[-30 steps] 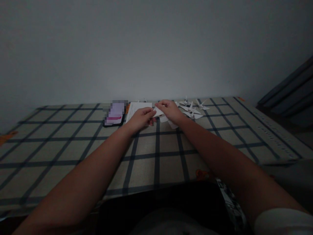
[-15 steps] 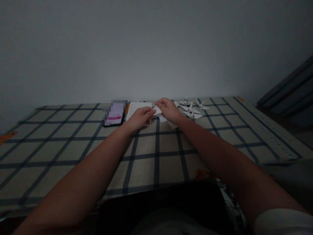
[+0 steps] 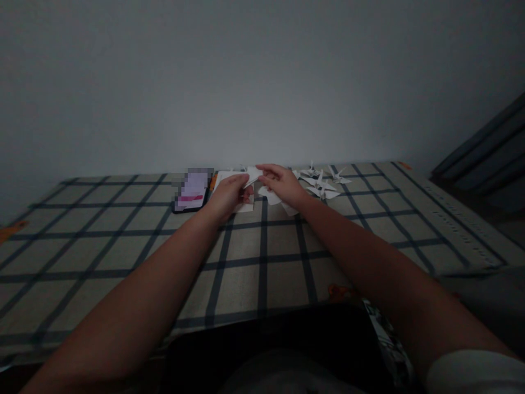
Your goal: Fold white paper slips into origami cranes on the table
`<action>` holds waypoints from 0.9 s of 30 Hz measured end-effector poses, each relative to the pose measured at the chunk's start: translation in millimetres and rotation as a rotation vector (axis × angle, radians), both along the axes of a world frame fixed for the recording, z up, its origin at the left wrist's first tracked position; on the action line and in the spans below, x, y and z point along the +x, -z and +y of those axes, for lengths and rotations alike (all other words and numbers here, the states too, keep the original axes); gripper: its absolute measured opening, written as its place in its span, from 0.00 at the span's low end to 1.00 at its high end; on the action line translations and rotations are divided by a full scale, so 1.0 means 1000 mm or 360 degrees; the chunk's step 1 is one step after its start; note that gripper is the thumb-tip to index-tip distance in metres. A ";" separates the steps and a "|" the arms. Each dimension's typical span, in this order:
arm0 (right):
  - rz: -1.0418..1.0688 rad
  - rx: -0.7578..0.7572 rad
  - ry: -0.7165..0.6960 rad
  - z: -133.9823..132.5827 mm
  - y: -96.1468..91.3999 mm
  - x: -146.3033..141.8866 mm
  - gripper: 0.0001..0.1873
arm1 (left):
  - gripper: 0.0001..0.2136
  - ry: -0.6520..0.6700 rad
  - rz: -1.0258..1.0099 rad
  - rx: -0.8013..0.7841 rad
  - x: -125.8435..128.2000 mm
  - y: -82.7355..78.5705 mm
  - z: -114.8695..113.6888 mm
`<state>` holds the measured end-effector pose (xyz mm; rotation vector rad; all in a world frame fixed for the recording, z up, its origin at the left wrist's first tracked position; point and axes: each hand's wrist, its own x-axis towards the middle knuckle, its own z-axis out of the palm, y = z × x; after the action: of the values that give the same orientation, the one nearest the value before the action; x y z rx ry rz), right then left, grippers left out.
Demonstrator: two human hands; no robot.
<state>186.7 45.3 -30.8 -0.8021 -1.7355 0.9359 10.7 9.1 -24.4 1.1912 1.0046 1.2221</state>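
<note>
A small folded white paper (image 3: 253, 173) is held up between my two hands, above the far part of the table. My left hand (image 3: 233, 191) pinches its left side, thumb on top and the other fingers curled below. From the other side my right hand (image 3: 283, 183) grips the paper's right edge between fingertips and thumb. Loose white paper pieces (image 3: 270, 198) lie beneath my right hand. To the right of it rest several white folded paper cranes (image 3: 323, 191). Under and behind my left hand is a flat white sheet or booklet (image 3: 246, 208), partly covered.
A phone (image 3: 191, 191) with a lit, blurred screen lies left of my left hand. The table wears a checked cloth (image 3: 262, 241). A plain grey wall (image 3: 262, 82) rises behind it. Dark draped fabric (image 3: 488, 158) hangs at the right.
The folded paper has tilted up and shifted slightly left, showing more of its face. My left hand turned a little, and my right fingers stretched out along the paper.
</note>
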 end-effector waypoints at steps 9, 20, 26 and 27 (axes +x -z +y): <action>-0.0120 0.0087 0.0070 -0.004 -0.005 0.003 0.21 | 0.09 0.0020 -0.0138 -0.0039 0.003 -0.009 -0.006; -0.0131 0.0085 0.0019 -0.001 -0.001 0.003 0.21 | 0.09 0.0018 -0.0099 0.0035 0.004 -0.008 -0.005; -0.0147 0.0147 0.0102 -0.003 -0.003 0.005 0.17 | 0.10 0.0064 -0.0118 -0.0009 0.005 -0.010 -0.007; -0.0150 0.0151 0.0119 -0.004 -0.004 0.005 0.16 | 0.10 0.0049 -0.0107 -0.0007 0.005 -0.009 -0.007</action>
<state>192.1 41.7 -26.7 -0.8546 -1.8041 0.7706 15.4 2.3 -15.1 1.1508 0.9357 1.2275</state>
